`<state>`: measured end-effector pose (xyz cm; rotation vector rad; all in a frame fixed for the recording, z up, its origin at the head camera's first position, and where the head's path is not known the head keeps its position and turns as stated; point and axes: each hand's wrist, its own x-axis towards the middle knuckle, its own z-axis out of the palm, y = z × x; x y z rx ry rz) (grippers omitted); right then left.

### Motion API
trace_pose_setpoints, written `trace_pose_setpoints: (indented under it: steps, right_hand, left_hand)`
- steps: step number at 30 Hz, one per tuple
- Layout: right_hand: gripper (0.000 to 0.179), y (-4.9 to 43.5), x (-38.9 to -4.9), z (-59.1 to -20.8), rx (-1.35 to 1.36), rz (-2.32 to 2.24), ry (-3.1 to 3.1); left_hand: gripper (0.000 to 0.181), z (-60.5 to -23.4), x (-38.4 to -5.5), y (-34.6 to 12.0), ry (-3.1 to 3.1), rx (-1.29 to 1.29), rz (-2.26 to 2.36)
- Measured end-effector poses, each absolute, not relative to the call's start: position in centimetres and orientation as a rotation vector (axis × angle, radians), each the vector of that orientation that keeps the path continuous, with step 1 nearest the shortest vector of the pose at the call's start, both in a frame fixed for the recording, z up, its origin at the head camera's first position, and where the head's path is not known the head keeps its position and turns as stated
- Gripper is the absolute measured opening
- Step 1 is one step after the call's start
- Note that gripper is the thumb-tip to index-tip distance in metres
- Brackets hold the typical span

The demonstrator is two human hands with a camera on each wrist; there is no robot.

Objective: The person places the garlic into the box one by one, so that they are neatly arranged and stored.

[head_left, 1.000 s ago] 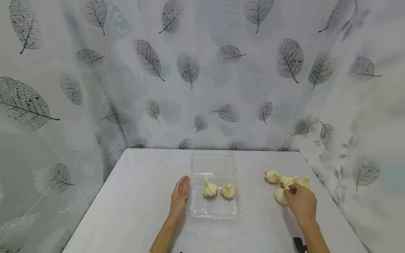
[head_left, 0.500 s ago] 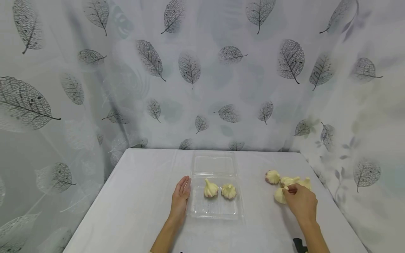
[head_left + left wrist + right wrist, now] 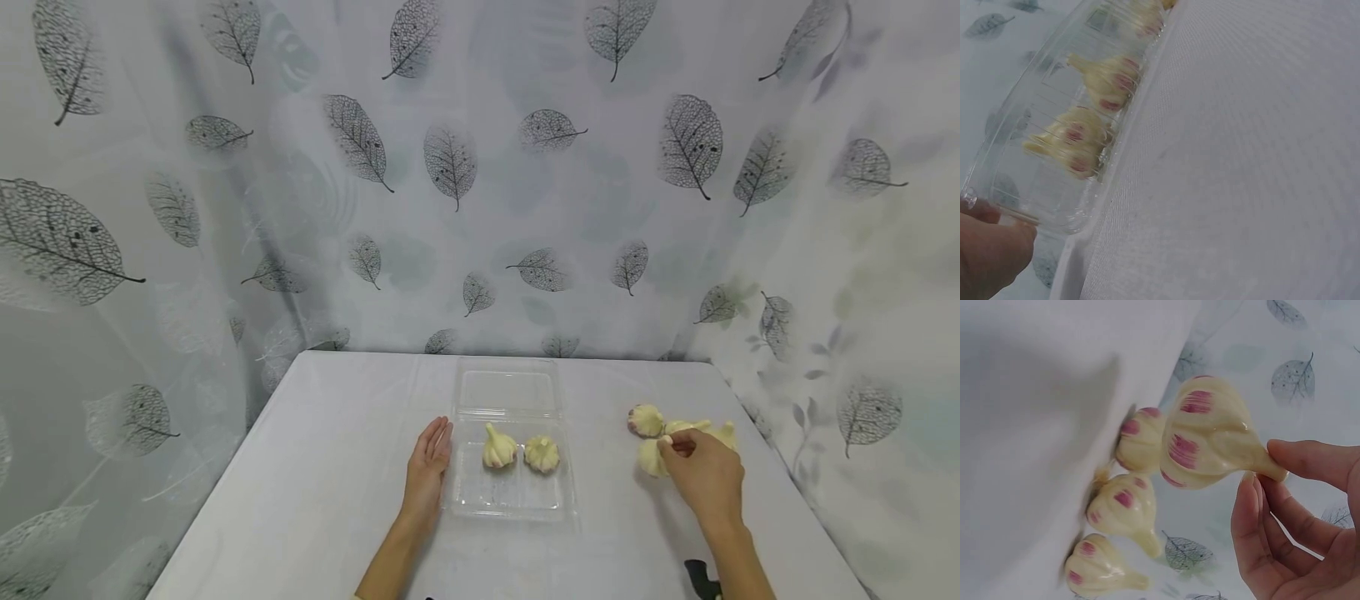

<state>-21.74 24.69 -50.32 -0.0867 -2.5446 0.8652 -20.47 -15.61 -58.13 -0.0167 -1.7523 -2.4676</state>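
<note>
One cream garlic bulb (image 3: 1210, 434) (pink-streaked) pinched by its stem in right hand (image 3: 1297, 537).

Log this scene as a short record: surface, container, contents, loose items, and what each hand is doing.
surface: table with pale cloth
container: clear plastic box, lid open
contents: two garlic bulbs in the box
loose items: three garlic bulbs on the table, right of the box
left hand: flat against the box's left edge
right hand: grip pinches a fourth bulb by its stem, lifted off the table
</note>
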Motion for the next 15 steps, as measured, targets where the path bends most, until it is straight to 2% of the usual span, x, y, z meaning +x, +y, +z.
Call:
trace_pose_setpoints:
  steps: [15]
  right_hand:
    - [0.018, 22.3, -21.9, -49.1, -0.047, 0.943, -2.495]
  left_hand:
    - [0.057, -58.2, -20.4, -15.7, -1.761, -0.032, -2.463]
